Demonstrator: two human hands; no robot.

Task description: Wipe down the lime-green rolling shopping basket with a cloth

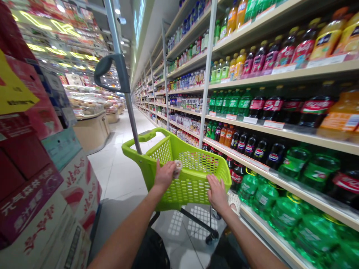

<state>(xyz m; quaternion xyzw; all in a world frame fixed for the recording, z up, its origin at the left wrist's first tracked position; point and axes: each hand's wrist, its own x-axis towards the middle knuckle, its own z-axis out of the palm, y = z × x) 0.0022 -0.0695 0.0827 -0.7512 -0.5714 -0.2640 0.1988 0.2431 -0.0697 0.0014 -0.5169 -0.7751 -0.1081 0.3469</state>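
Observation:
In front of me stands a lime-green plastic shopping cart (193,186) with perforated walls and a bare interior. My left hand (164,175) is closed at the cart's near rim, with a crumpled whitish wad (177,169), like a cloth or tissue, at its fingers. Whether that hand also grips the rim is hard to tell. Over the same rim, farther right, curl the fingers of my right hand (217,191), holding the cart's edge. A tall metal pole (131,116) with a grey loop handle (112,73) rises by the cart's left end.
Long shelves (280,125) of soda bottles line the right side, with big green bottles (283,209) at floor level. Stacked cartons (73,186) crowd the left. A white tiled aisle (112,153) runs ahead past a display counter (91,130). A light shoe (234,200) shows beside the cart.

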